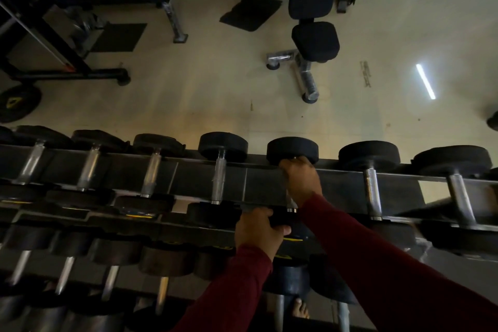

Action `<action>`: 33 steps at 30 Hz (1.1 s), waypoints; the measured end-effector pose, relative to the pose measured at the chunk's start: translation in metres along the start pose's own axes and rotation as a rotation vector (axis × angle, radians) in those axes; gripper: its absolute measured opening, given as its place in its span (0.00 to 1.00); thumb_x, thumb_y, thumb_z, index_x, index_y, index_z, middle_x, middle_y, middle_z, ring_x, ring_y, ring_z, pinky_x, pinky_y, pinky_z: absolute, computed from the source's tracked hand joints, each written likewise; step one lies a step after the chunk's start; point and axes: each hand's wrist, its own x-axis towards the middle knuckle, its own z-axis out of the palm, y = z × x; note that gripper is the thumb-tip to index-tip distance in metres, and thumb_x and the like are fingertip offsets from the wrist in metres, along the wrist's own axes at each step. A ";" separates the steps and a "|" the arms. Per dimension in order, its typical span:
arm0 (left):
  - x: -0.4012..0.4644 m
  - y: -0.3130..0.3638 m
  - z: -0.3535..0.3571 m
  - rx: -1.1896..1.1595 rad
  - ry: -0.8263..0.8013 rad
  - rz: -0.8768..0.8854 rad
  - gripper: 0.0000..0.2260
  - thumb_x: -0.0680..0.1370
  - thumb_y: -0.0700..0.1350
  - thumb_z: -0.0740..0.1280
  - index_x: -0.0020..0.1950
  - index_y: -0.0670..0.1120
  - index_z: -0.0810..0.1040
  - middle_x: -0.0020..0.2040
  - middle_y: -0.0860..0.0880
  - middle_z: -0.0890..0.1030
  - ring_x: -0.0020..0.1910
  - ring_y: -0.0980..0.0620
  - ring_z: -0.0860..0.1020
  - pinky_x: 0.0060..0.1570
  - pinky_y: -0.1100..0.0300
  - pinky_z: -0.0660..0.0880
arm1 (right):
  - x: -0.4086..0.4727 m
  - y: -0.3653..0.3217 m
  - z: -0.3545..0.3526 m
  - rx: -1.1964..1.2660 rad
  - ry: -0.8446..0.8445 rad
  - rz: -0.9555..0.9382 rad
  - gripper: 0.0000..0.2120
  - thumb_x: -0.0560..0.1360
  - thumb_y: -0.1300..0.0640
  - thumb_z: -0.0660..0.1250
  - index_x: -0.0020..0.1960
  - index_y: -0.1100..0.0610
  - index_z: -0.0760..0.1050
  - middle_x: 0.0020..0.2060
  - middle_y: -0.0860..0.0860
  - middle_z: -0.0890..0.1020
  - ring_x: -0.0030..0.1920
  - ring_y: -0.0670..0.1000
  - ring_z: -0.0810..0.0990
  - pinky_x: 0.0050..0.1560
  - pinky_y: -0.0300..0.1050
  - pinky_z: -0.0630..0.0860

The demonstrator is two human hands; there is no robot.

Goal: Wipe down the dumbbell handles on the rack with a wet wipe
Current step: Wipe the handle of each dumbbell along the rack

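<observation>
On the top tier of the long dark steel rack [258,183], the black round-headed dumbbell with a chrome handle [292,149] lies crosswise. The right hand [300,178] is curled round its handle; no wet wipe is discernible. The left hand [257,229] grips the near head [283,219], steadying it. Judged heavy and rigid, prone to rolling; the handle is best wiped in place, head braced.

I see open gaps between neighbouring handles [219,180] on the top rack [264,183]; dumbbell heads [223,146] wall each end.
</observation>
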 end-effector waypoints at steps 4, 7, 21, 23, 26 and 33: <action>0.001 -0.001 0.000 -0.007 0.004 0.002 0.19 0.66 0.56 0.79 0.53 0.51 0.84 0.47 0.52 0.84 0.50 0.52 0.82 0.55 0.57 0.78 | -0.005 0.005 -0.005 0.488 0.217 0.448 0.03 0.76 0.55 0.72 0.46 0.48 0.84 0.40 0.48 0.85 0.40 0.49 0.84 0.42 0.45 0.82; 0.001 0.000 -0.002 0.014 -0.009 0.022 0.17 0.65 0.58 0.78 0.48 0.52 0.84 0.44 0.53 0.85 0.48 0.53 0.82 0.52 0.57 0.79 | 0.003 -0.002 -0.008 0.614 0.205 0.737 0.04 0.72 0.48 0.75 0.44 0.48 0.85 0.40 0.48 0.86 0.43 0.51 0.84 0.47 0.42 0.80; 0.007 -0.008 0.003 0.010 0.019 0.030 0.23 0.65 0.58 0.79 0.57 0.51 0.83 0.51 0.51 0.84 0.53 0.50 0.81 0.57 0.56 0.77 | -0.061 0.029 -0.039 0.604 -0.381 0.619 0.06 0.74 0.56 0.74 0.40 0.48 0.79 0.40 0.41 0.80 0.44 0.39 0.78 0.47 0.36 0.73; 0.006 -0.009 0.004 0.001 0.018 0.029 0.23 0.66 0.57 0.79 0.58 0.51 0.83 0.52 0.51 0.84 0.54 0.50 0.81 0.58 0.55 0.77 | -0.057 0.027 -0.036 0.503 -0.325 0.537 0.04 0.74 0.55 0.74 0.42 0.47 0.81 0.41 0.43 0.83 0.44 0.39 0.80 0.48 0.36 0.76; 0.005 -0.010 0.004 -0.014 0.012 0.022 0.22 0.66 0.57 0.79 0.56 0.52 0.83 0.51 0.52 0.84 0.53 0.51 0.81 0.57 0.56 0.78 | -0.032 0.019 -0.028 0.422 -0.117 0.499 0.03 0.75 0.54 0.73 0.47 0.52 0.83 0.42 0.44 0.84 0.39 0.38 0.79 0.43 0.30 0.74; 0.010 -0.012 0.008 0.038 0.006 0.012 0.21 0.64 0.61 0.78 0.51 0.53 0.83 0.44 0.52 0.85 0.47 0.53 0.82 0.51 0.56 0.80 | 0.007 0.016 -0.032 0.108 -0.199 0.086 0.06 0.79 0.55 0.68 0.50 0.52 0.84 0.43 0.49 0.85 0.41 0.45 0.82 0.44 0.34 0.75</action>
